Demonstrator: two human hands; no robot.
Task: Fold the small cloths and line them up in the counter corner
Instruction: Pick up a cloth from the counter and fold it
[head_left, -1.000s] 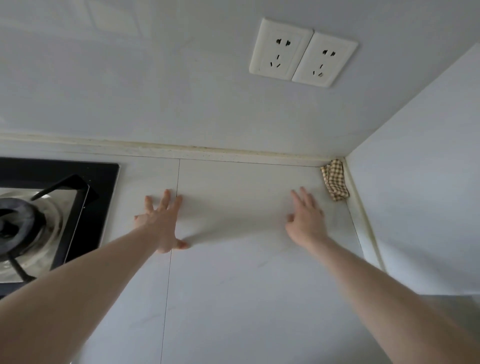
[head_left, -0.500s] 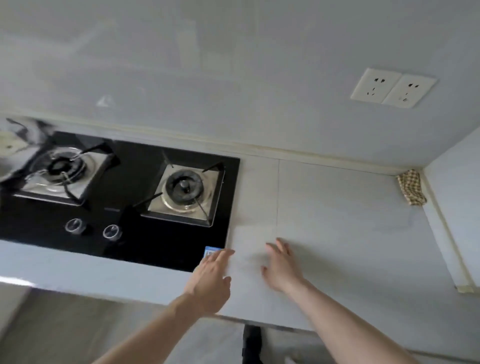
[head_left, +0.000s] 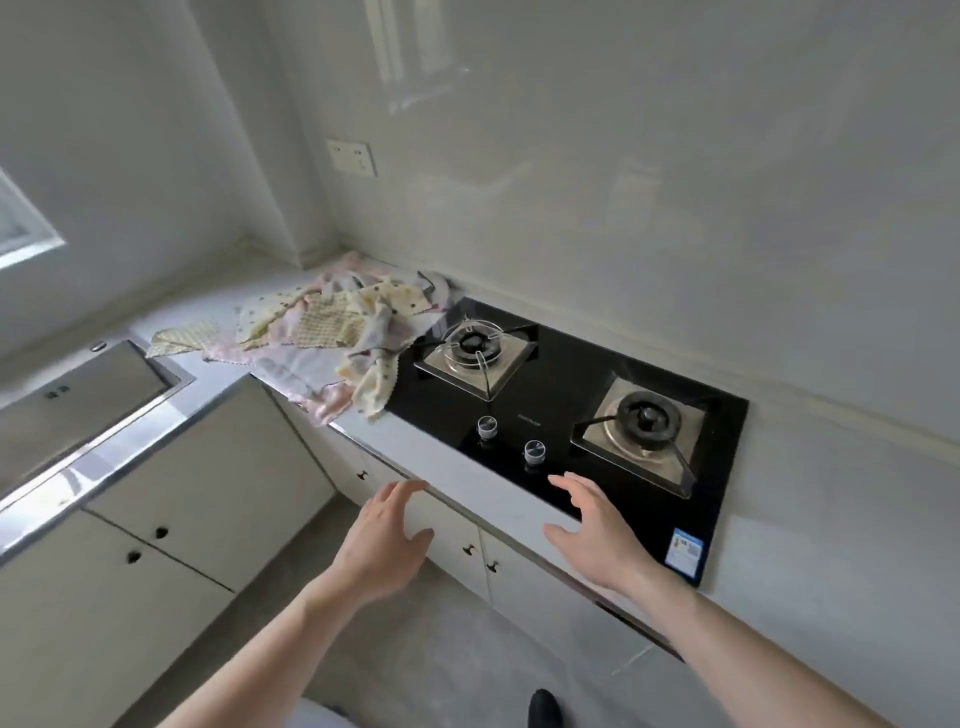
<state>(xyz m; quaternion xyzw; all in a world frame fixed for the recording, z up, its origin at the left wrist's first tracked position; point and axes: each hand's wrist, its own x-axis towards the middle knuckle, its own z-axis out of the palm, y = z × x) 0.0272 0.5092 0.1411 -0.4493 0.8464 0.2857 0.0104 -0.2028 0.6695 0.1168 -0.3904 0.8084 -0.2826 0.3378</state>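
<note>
Pastel cloths (head_left: 332, 332) lie heaped and unfolded on the counter (head_left: 467, 483) between the sink (head_left: 78, 410) and the black hob (head_left: 571, 410), one corner draped over the counter edge. Both hands hover empty with fingers spread, the left hand (head_left: 387, 540) before the cabinets (head_left: 218, 483), the right hand (head_left: 597, 535) above the hob's front edge.

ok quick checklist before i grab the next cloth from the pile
1. Left hand free: ok, open, holding nothing.
2. Right hand free: ok, open, hovering over the front edge of the hob.
3. Cloths left to fold: ok, a loose cloth pile lies on the counter left of the hob.
4. Pile off the burner: ok, though one cloth overlaps the hob's glass edge.
5. Burners off: cannot tell for sure; no flame visible.
6. Pile within reach: not ok, both hands are well short.
</note>
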